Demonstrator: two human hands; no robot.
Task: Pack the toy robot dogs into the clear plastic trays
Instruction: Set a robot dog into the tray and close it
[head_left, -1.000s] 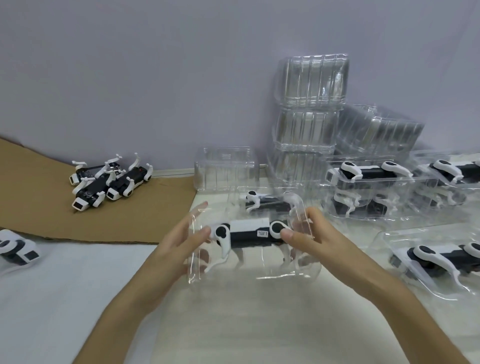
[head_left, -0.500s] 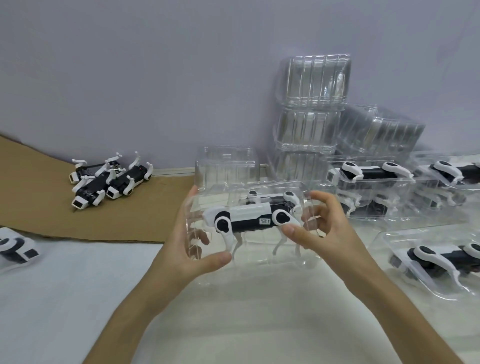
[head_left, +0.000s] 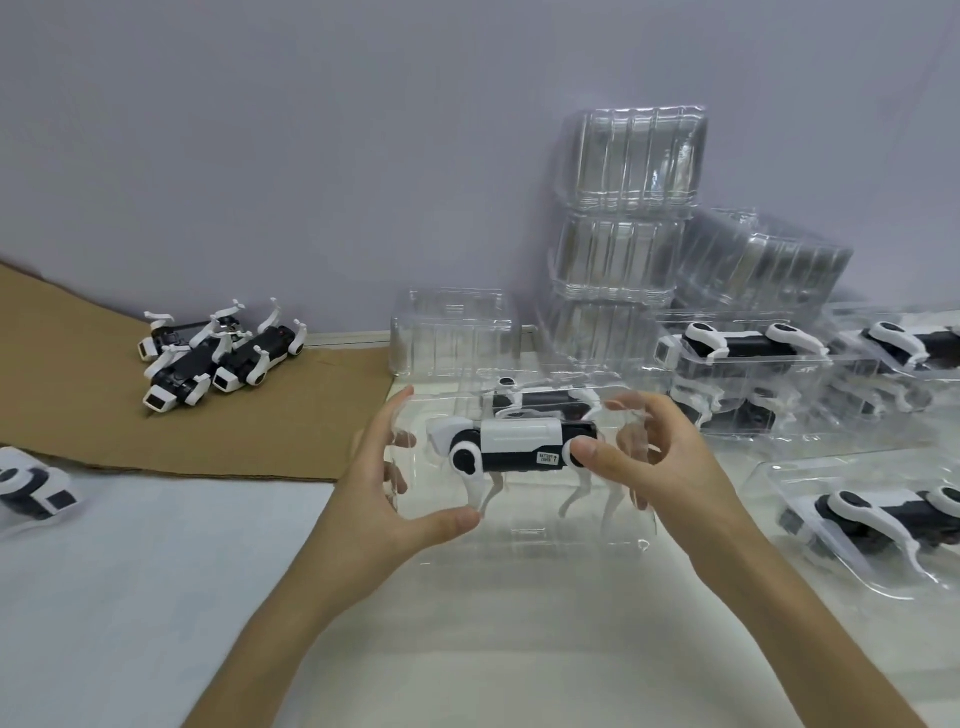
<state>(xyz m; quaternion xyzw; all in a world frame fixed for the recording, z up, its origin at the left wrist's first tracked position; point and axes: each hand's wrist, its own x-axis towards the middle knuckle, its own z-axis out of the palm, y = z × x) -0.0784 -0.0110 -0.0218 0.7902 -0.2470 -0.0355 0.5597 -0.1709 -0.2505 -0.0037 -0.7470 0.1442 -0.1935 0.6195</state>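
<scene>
Head view: your left hand (head_left: 384, 483) grips the left end of the clear plastic tray (head_left: 545, 530). The thumb hooks under the near edge and the fingers spread behind the wall, showing through the plastic. That grip holds the tray up off the tabletop (head_left: 467, 649), tilted to face you, so the moulded recess can be seen.

Your right hand (head_left: 660, 467) is curled round the tray's other end. Its thumb sits on the rear hip joint of the toy robot dog (head_left: 519, 447) and its fingers lie behind the plastic, so the dog is pinched against the tray. The dog lies on its side between your hands, legs pointing down towards your wrists. I judge you are pressing it home into its recess.

A second dog shape shows just beyond your fingertips; whether it sits in this tray or one behind, I cannot tell.

Far out past your left hand, loose dogs (head_left: 208, 358) wait on the cardboard (head_left: 78, 415). Beyond your right hand stand stacked empty trays (head_left: 628, 208), and packed trays (head_left: 743, 358) lie out to its right, placed within reach.
</scene>
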